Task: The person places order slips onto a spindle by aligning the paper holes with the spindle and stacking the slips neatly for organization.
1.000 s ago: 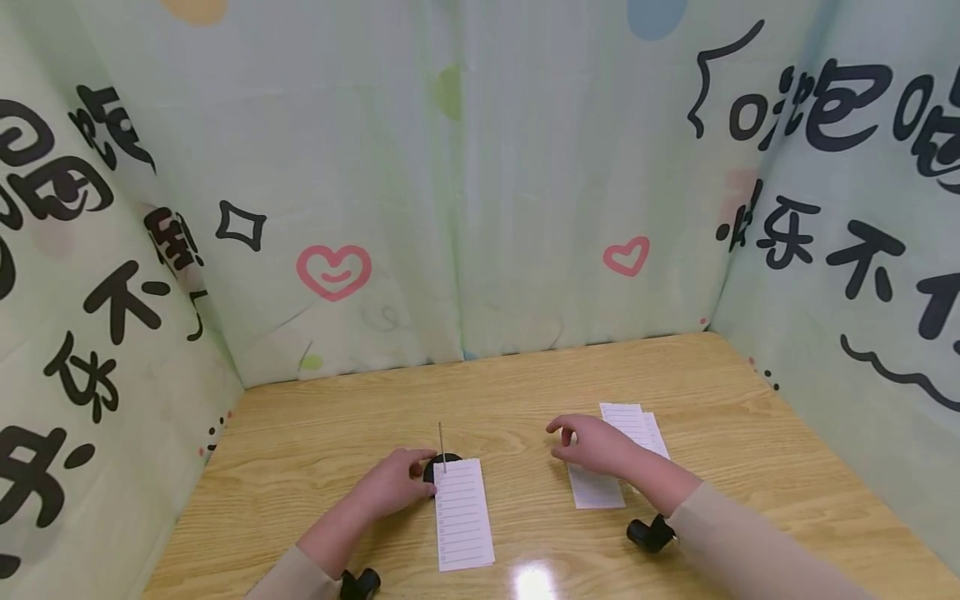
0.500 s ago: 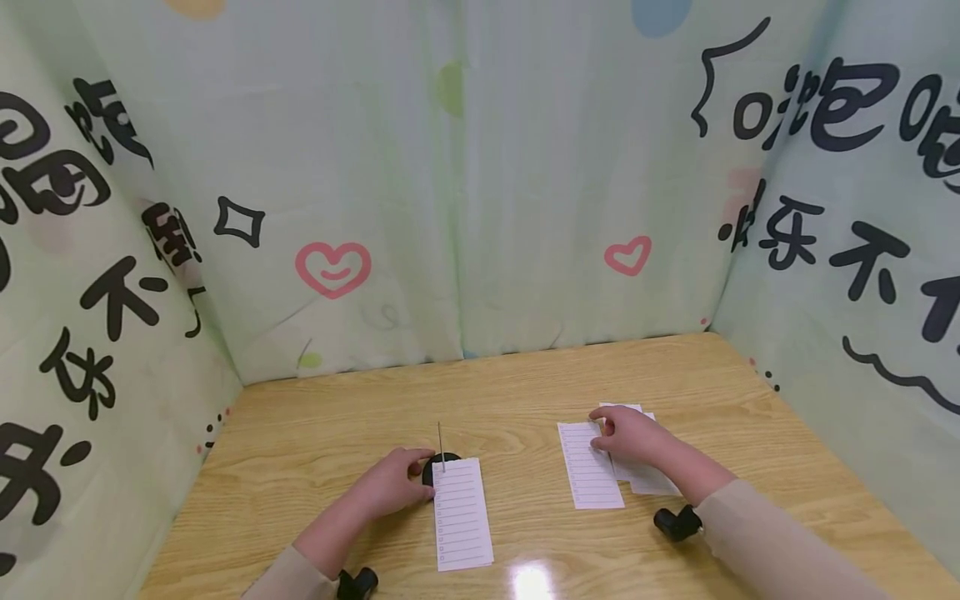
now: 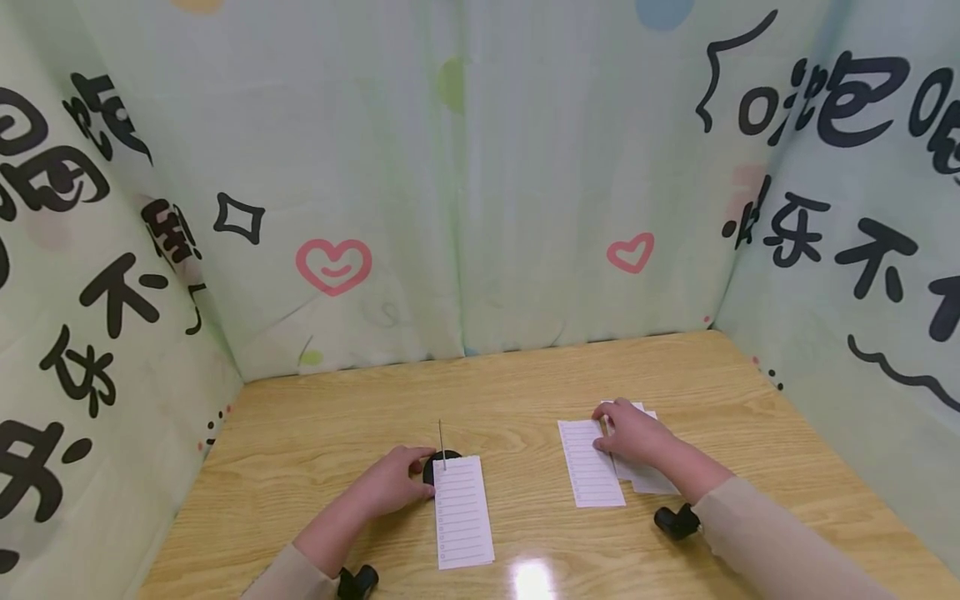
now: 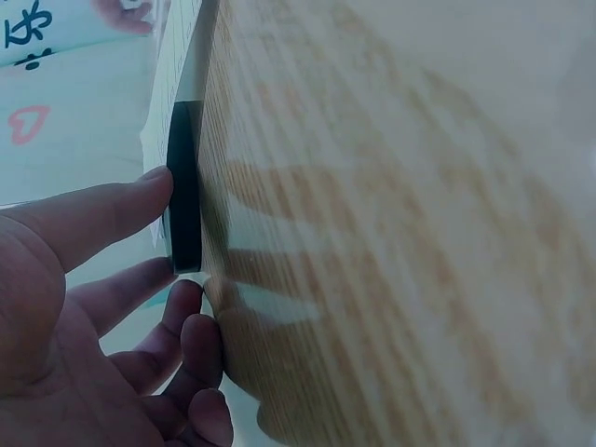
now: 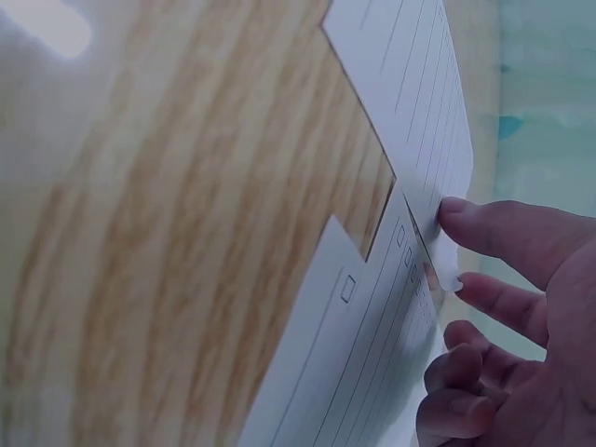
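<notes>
My left hand (image 3: 393,481) pinches the rim of a bill spike's round black base (image 3: 431,472), thumb and forefinger at its edge. A thin metal needle (image 3: 441,437) stands up from that base. Lined paper slips (image 3: 463,517) are on the spike and lie toward me; the left wrist view shows the black base (image 4: 186,196) edge-on. My right hand (image 3: 637,432) pinches the right edge of a loose lined slip (image 3: 588,467), its thumb (image 5: 461,216) on the paper in the right wrist view. More checkbox slips (image 5: 317,354) lie beside it, partly under the hand.
The wooden table (image 3: 360,400) carries everything. Printed curtains (image 3: 525,167) enclose it at the back and both sides. Black wrist cameras (image 3: 677,522) sit on both wrists, and a bright light reflection (image 3: 532,577) shows near the front.
My right hand has moved right, from over the left loose slip to its right edge, uncovering most of that slip. For the last half second it has hardly moved. The left hand stays put.
</notes>
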The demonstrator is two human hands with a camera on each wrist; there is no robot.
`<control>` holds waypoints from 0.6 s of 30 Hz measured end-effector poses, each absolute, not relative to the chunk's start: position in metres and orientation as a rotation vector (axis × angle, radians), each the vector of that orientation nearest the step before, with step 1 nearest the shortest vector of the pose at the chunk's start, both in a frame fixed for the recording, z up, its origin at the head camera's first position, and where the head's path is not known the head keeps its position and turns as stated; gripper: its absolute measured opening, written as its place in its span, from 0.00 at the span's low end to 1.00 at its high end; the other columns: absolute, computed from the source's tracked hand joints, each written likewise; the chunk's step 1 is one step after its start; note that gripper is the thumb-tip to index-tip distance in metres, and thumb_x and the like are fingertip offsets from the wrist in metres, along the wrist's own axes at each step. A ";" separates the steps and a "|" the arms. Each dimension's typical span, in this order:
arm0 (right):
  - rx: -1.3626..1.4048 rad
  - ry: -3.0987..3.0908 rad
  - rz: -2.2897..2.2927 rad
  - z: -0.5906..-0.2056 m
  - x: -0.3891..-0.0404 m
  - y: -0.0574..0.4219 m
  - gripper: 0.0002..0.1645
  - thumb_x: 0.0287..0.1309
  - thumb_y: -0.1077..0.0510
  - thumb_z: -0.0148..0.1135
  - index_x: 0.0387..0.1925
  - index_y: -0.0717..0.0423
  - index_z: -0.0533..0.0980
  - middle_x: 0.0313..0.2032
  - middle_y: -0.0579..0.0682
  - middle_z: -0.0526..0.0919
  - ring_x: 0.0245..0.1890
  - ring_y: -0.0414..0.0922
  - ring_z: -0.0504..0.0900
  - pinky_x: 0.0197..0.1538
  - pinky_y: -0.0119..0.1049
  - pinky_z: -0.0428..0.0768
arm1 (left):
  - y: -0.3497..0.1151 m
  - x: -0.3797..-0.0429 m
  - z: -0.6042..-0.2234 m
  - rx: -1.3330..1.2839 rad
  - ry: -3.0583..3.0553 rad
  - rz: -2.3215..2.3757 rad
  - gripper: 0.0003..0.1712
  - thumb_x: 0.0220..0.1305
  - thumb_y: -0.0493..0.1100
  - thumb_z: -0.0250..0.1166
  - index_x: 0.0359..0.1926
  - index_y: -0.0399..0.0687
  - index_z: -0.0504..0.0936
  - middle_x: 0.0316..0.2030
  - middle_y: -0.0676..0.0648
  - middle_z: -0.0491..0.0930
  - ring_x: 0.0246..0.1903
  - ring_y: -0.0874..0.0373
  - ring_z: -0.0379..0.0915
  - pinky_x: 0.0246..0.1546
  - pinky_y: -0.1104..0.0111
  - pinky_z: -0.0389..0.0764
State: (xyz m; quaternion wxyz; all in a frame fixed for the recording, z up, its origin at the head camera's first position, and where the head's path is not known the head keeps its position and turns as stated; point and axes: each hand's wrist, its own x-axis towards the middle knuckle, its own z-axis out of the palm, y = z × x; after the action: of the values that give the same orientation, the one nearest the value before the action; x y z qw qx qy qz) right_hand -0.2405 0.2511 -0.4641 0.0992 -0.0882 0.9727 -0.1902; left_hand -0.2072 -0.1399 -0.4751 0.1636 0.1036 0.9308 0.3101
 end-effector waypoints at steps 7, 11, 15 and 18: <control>-0.277 2.881 -0.609 -0.466 -0.242 0.247 0.20 0.55 0.58 0.72 0.46 0.60 0.74 0.44 0.55 0.74 0.41 0.50 0.72 0.48 0.48 0.74 | -0.139 -0.207 -0.475 0.297 2.661 0.873 0.36 0.57 0.44 0.74 0.66 0.46 0.74 0.48 0.42 0.76 0.44 0.50 0.71 0.51 0.50 0.74; -0.309 2.864 -0.656 -0.467 -0.244 0.246 0.20 0.55 0.61 0.71 0.47 0.61 0.72 0.35 0.50 0.73 0.35 0.47 0.71 0.41 0.43 0.71 | -0.139 -0.207 -0.475 0.280 2.663 0.868 0.36 0.57 0.44 0.74 0.67 0.47 0.74 0.48 0.43 0.75 0.44 0.50 0.71 0.50 0.51 0.74; -0.311 2.854 -0.687 -0.469 -0.245 0.246 0.27 0.55 0.63 0.71 0.55 0.62 0.70 0.30 0.48 0.71 0.28 0.44 0.69 0.34 0.39 0.67 | -0.139 -0.206 -0.475 0.274 2.665 0.864 0.36 0.58 0.45 0.74 0.67 0.48 0.74 0.47 0.44 0.75 0.43 0.50 0.70 0.49 0.51 0.74; -0.316 2.847 -0.695 -0.472 -0.246 0.247 0.31 0.55 0.63 0.70 0.59 0.62 0.69 0.28 0.48 0.70 0.26 0.43 0.68 0.33 0.37 0.66 | -0.139 -0.206 -0.475 0.274 2.666 0.855 0.36 0.58 0.45 0.74 0.67 0.48 0.74 0.47 0.44 0.75 0.43 0.51 0.70 0.49 0.51 0.74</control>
State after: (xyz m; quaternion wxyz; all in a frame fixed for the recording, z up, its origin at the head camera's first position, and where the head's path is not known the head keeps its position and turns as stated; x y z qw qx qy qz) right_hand -0.2460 0.2466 -0.4717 0.0971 -0.1066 0.9613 -0.2346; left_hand -0.2058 -0.1392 -0.4746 0.1634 0.0962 0.9350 0.2998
